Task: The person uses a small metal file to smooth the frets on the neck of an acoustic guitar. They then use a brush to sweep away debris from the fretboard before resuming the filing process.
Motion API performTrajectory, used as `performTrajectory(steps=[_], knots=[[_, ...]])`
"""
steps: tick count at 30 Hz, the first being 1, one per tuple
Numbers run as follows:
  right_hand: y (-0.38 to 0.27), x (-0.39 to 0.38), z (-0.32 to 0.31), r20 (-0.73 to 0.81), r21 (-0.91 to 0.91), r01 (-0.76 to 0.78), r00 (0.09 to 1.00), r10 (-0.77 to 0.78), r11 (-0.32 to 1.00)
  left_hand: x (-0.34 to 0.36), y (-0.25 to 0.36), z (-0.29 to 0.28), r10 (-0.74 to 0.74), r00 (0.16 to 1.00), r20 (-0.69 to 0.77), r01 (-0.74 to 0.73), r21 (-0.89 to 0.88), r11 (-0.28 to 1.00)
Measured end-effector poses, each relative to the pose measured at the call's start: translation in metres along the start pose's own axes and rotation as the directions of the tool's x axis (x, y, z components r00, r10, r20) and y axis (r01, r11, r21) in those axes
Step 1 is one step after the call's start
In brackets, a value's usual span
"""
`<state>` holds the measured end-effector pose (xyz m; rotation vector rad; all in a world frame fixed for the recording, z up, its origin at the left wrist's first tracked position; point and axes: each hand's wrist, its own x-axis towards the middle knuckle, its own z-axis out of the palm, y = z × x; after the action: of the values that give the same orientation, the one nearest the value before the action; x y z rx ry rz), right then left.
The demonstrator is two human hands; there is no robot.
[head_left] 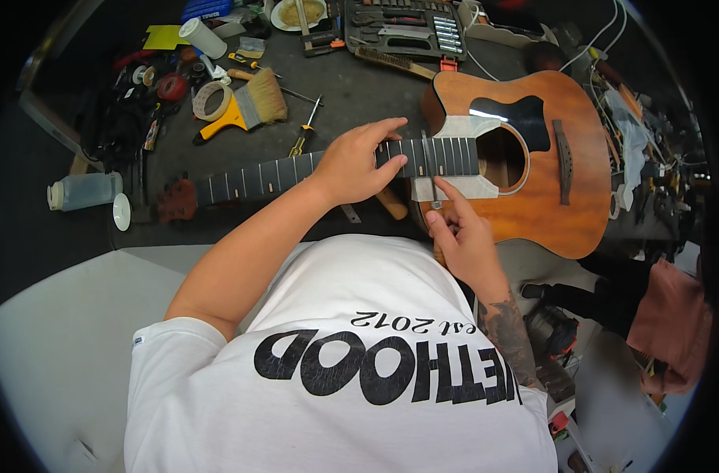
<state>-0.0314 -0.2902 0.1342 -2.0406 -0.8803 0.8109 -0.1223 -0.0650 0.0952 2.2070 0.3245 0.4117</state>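
An acoustic guitar [560, 217] with a brown wooden body lies face up on the bench, its neck pointing left. My left hand [355, 165] rests across the dark fretboard [288, 168], thumb and index finger stretched apart; its other fingers are mostly hidden. In my right hand [466, 236] is a slim metal file [429, 154] with a wooden handle, index finger laid along it. The file crosses the frets near the body, touching or just above them; I cannot tell which. Pale masking tape [474, 124] covers the top on both sides of the fretboard end.
Left of the neck's far side lie a wide paintbrush [253, 106], a tape roll [211, 101] and a screwdriver [304, 135]. A clear bottle [85, 191] lies by the headstock. Beyond the guitar are a wire brush [395, 61] and an open socket set [403, 27].
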Motion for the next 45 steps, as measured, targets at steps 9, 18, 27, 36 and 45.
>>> performTrajectory(steps=[9,18,27,36,45], knots=[[-0.006,0.003,0.025,-0.053,0.189,-0.070,0.995,0.082,0.980,0.003,0.005,0.002,0.053,0.998,0.033,-0.055,0.063,0.996],[-0.014,0.002,0.034,-0.156,0.273,-0.058,0.982,0.104,0.960,0.004,0.010,0.001,0.002,0.997,0.077,-0.006,0.059,0.998],[-0.004,0.007,0.027,-0.127,0.342,-0.078,0.984,0.128,0.936,0.004,0.009,-0.001,0.021,0.998,0.065,-0.024,0.051,0.998],[-0.004,0.007,0.026,-0.114,0.296,-0.061,0.989,0.098,0.953,0.004,0.007,0.002,0.046,0.998,0.050,-0.048,0.034,0.998],[0.026,-0.004,-0.019,-0.360,0.408,0.036,0.925,0.124,0.912,0.020,-0.048,-0.071,-0.195,0.979,0.056,0.184,0.158,0.970]])
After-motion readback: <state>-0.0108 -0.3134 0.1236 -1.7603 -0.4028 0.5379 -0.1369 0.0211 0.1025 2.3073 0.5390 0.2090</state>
